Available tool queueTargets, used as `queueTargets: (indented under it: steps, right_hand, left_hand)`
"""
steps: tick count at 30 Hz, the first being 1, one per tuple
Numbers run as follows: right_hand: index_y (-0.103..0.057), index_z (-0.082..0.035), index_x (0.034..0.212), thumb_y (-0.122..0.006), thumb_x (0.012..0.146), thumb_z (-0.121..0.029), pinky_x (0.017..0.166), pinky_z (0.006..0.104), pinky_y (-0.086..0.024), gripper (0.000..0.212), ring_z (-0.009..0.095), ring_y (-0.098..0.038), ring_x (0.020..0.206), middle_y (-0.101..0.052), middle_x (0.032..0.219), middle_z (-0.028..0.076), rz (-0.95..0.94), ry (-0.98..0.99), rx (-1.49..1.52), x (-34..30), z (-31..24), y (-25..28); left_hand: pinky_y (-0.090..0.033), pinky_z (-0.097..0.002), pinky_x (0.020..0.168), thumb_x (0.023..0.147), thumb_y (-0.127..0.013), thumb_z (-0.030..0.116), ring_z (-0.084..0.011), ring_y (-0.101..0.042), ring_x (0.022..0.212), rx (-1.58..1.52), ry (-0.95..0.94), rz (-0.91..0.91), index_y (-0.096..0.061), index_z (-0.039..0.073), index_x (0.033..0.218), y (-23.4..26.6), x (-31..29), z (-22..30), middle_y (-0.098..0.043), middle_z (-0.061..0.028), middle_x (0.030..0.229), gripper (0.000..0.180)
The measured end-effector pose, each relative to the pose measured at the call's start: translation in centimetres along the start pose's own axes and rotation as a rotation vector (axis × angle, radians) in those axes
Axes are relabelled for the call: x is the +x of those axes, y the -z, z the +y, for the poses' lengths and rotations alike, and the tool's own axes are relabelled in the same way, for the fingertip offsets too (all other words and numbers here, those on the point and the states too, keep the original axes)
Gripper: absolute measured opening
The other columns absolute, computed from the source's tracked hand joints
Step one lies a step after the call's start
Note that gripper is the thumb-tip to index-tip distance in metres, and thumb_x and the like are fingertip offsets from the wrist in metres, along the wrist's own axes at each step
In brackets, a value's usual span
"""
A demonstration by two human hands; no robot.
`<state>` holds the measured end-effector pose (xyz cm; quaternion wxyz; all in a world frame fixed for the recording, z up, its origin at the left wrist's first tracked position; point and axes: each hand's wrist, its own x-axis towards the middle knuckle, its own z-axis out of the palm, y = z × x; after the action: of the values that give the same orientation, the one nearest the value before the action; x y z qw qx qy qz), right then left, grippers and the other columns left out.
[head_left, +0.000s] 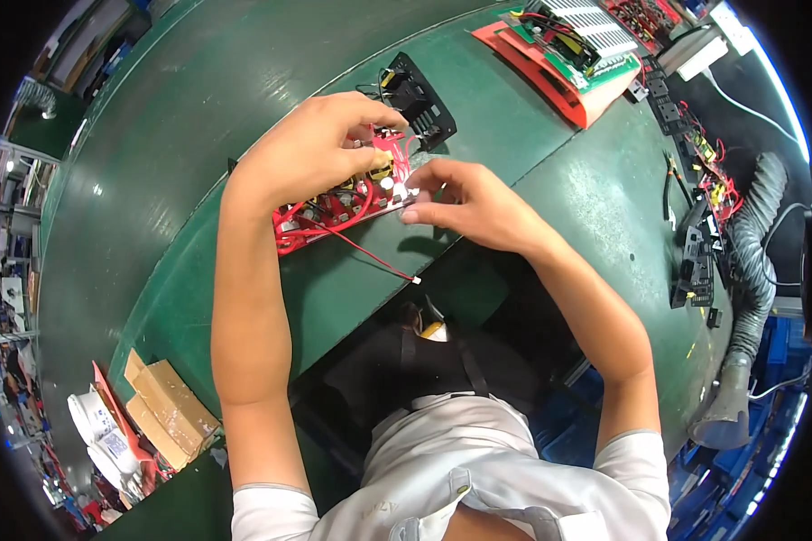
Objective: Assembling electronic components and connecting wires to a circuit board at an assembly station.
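Note:
A red circuit board (338, 209) crowded with parts and red wires lies on the green bench in front of me. My left hand (311, 149) arches over it from the left, fingers curled round its far end and thumb on a yellow-wrapped part. At the board's right edge, my right hand (474, 206) pinches the corner by some small white parts; its exact fingertip contact is partly hidden. A thin red lead with a white plug (416, 280) trails from the board toward me. Just beyond the board stands a black slotted end panel (419, 101) with wires attached.
At the far right, a red-orange folder (537, 77) carries green boards and a finned metal part. Black panels (693, 257), cutters (672, 185) and a grey flexible duct (756, 243) line the right side. A cardboard box (171, 410) and white spools (104, 433) sit at the near left.

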<state>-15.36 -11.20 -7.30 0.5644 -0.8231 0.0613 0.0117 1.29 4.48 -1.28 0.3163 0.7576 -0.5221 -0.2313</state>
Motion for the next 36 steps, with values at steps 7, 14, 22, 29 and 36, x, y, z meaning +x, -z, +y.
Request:
queueTargets:
  steps: [7,14,22,29,36]
  right_hand:
    - [-0.067,-0.003,0.098,-0.065,0.094,-0.017,0.061,0.0205,-0.042,0.014,0.004,-0.055,0.071,-0.065,0.084,-0.003,0.022,-0.091,0.250,0.2,-0.7,0.5]
    - [-0.066,-0.005,0.110,-0.067,0.092,-0.016,0.047,0.0199,-0.036,0.021,0.002,-0.052,0.059,-0.061,0.077,-0.003,0.154,-0.178,0.077,-1.3,-1.1,2.5]
    - [-0.068,-0.004,0.103,-0.068,0.093,-0.020,0.049,0.0197,-0.036,0.019,0.002,-0.049,0.060,-0.059,0.074,-0.004,0.163,-0.079,0.071,-1.2,0.7,2.7]
    - [-0.069,0.001,0.097,-0.067,0.093,-0.025,0.059,0.0248,-0.044,0.026,0.006,-0.054,0.066,-0.064,0.073,0.001,0.105,-0.092,0.068,-0.9,0.3,1.7]
    - [-0.068,0.000,0.090,-0.065,0.094,-0.028,0.059,0.0246,-0.046,0.029,0.008,-0.057,0.064,-0.065,0.074,0.001,0.005,-0.130,0.230,0.5,-0.3,0.1]
  left_hand:
    - [-0.050,-0.0368,0.089,0.078,-0.073,0.011,-0.0287,-0.063,0.103,0.177,-0.156,-0.048,-0.067,0.003,0.113,-1.5,0.1,0.0,-0.065,-0.0124,0.113,0.036]
    - [-0.048,-0.0390,0.095,0.073,-0.076,0.011,-0.0308,-0.059,0.112,0.174,-0.124,-0.089,-0.068,0.005,0.114,-1.4,-0.1,0.3,-0.060,-0.0125,0.124,0.042]
    - [-0.049,-0.0378,0.096,0.073,-0.077,0.007,-0.0305,-0.059,0.116,0.230,-0.049,-0.201,-0.071,0.011,0.112,-1.5,-0.2,0.5,-0.055,-0.0137,0.135,0.040]
    - [-0.048,-0.0375,0.095,0.075,-0.074,0.010,-0.0296,-0.060,0.112,0.234,-0.060,-0.165,-0.074,0.008,0.095,-1.8,0.4,0.1,-0.057,-0.0151,0.133,0.020]
    - [-0.048,-0.0401,0.094,0.080,-0.072,0.019,-0.0305,-0.060,0.112,0.199,-0.101,-0.110,-0.073,0.006,0.093,-2.1,0.4,-0.2,-0.059,-0.0133,0.130,0.018]
